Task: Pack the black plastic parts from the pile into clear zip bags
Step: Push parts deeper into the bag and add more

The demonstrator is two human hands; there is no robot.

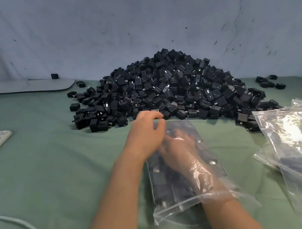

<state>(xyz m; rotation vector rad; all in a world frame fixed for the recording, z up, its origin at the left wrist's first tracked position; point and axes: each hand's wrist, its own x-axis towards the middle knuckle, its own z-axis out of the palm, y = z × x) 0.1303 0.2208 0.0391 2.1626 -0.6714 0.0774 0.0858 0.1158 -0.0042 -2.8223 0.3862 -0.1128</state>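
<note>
Two hands, one zip bag (164, 187): left hand (145, 131) pinched on it, right hand (179, 149) inside, grip unclear.

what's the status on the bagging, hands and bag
Left hand pinches far end of zip bag. Right hand inside the bag among black parts, grip unclear through plastic. Pile just beyond, nothing blocking.

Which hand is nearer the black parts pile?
Left. The left hand reaches the near edge of the pile of black plastic parts; the right hand lies farther back, inside the clear zip bag.
</note>
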